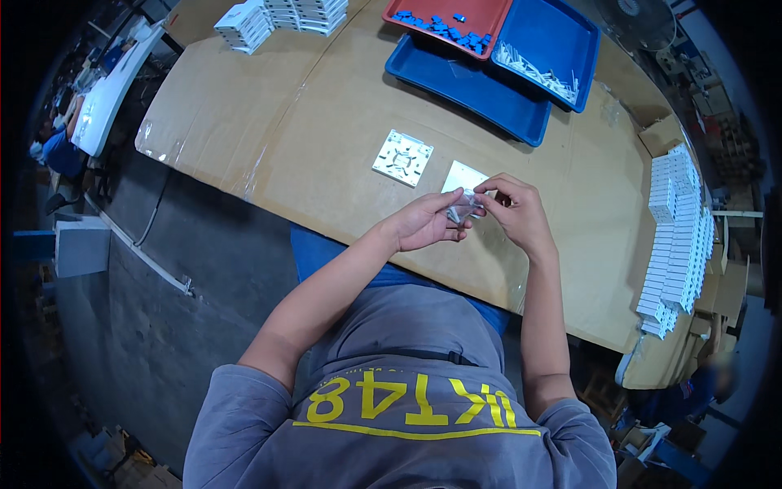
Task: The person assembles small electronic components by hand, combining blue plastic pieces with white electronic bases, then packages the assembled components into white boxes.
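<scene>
Between my two hands is a small clear plastic bag point(464, 209) with whitish pieces that are too small to name. My left hand point(425, 222) closes on its left side with thumb and fingers. My right hand point(520, 213) pinches its right edge. Just beyond my fingers lies a plain white square plate point(464, 174), its near part hidden by the hands. Left of it, a second white square plate point(403, 157) with dark slots and a round pattern lies flat on the cardboard-covered table point(326, 163).
At the far side stand a red tray point(399, 10) with blue pieces, a blue tray point(570, 41) with white sticks, and another blue tray point(440, 85). Stacked white plates rise at far left point(305, 15). More stacks point(676, 244) line the right edge. A person point(61, 151) sits at the left.
</scene>
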Demonstrator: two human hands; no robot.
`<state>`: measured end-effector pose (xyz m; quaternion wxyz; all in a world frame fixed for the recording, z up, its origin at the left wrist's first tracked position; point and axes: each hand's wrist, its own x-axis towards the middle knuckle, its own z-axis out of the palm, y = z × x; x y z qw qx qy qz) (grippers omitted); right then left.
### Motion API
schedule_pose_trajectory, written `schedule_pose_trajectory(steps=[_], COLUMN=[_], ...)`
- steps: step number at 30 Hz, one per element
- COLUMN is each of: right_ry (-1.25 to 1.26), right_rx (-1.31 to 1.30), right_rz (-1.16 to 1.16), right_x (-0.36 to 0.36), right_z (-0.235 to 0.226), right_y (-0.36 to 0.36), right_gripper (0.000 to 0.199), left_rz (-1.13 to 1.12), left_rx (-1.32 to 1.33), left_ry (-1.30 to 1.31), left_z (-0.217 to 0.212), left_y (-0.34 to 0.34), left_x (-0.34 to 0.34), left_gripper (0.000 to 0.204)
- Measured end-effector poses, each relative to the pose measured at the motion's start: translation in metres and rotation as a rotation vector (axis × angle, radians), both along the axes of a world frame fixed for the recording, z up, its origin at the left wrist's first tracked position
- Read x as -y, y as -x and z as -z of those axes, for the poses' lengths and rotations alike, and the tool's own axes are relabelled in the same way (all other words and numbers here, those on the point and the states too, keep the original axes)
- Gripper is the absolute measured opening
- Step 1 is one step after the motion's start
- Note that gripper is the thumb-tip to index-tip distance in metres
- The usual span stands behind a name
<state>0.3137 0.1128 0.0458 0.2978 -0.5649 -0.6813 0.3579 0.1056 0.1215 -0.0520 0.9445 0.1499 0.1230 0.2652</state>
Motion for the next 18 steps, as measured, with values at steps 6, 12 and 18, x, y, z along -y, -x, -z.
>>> schedule_pose_trajectory(steps=[6, 12, 18], right_ry=[0.135, 0.259, 0.319], right_rx=[0.022, -0.151, -0.237], right_rz=[-0.215, -0.436, -0.211], right_x=[-0.013, -0.012, -0.011], right_z=[-0.004, 0.016, 0.002], right_y=[0.003, -0.007, 0.0], right_gripper=[0.011, 0.021, 0.033], left_rz=[0.009, 0.006, 0.025], left_rx=[-0.022, -0.041, 0.018], left_ry=[-0.032, -0.047, -0.016], left_z=[0.011, 0.006, 0.004], left_y=[0.003, 0.001, 0.003], left_x=[0.002, 0.0, -0.002], left_gripper=[0.035, 0.033, 0.034])
